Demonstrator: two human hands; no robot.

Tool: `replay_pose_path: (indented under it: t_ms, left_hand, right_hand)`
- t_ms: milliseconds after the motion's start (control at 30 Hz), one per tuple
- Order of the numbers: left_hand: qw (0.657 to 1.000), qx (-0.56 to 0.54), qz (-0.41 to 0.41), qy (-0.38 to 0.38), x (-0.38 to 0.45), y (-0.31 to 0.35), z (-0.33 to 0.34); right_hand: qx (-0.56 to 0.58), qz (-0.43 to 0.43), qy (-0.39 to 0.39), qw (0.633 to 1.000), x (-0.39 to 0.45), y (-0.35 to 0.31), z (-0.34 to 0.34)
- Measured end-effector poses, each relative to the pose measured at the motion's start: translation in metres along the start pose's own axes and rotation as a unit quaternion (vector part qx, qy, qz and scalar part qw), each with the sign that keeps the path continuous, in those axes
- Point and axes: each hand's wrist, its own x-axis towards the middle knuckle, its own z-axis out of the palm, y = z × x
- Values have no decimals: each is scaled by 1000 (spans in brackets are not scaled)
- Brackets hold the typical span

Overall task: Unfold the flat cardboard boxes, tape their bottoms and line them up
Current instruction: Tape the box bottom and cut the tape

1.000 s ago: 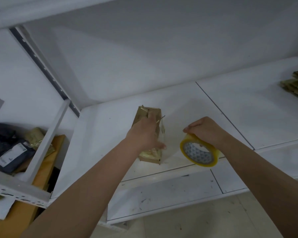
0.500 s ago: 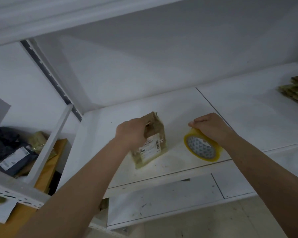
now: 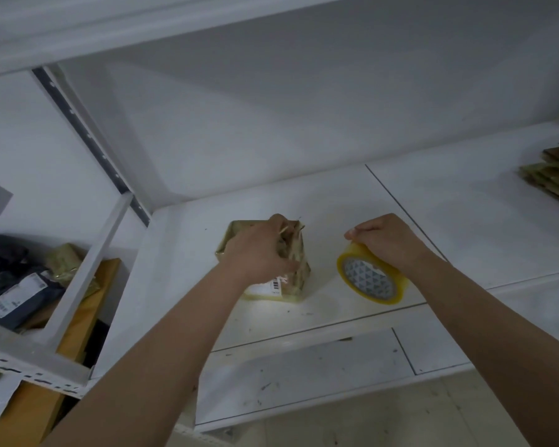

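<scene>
Your left hand grips the top of a small cardboard box that stands on the white shelf, near its left end. The fingers curl over the upper flaps and pinch them, probably to steady the box and keep it square while it sits on its base. A white label with a barcode shows on the near face, low down, partly hidden by your wrist. Clear tape appears to wrap the lower edge, which suggests the bottom is already sealed; that is a judgement, since the underside itself is hidden.

Your right hand holds a roll of yellow tape just right of the box, apart from it. The fingers close over the top of the roll, which stands on edge on the shelf with its open core turned toward you. Held this way it is parked within reach and cannot roll off the near edge. Whether thumb and forefinger also pinch a loose tape end, you cannot tell.

Far right on the same shelf lies a stack of flat cardboard, well apart from both hands; likely the boxes not yet unfolded. To the far left, beyond a white upright, dark parcels sit in a neighbouring bay.

Likely step in hand: placing this box as the start of the row at the left end.
</scene>
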Motion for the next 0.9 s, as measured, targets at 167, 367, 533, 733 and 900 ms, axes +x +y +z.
replay_pose_path:
  t_ms: [167,367,533,733,900]
  left_hand:
    - [985,144,-73,64,-2,8,23]
    - [996,24,38,-79,-5,-30,-4]
    - [989,-135,43,-37,-10,-36,-15]
    - [961,-275,6,35,-8,15,-8]
    - [950,-307,10,50,-5,29,-1]
  right_hand:
    - [-6,-14,-17,1000,1,-9,4]
    - [11,-39,-63,997,-4,-21,-6]
    - [15,-71,-110,991,-11,-34,-6]
    - [4,-106,-107,989,-17,-49,-2]
    - [8,-110,-124,986,-23,-54,4]
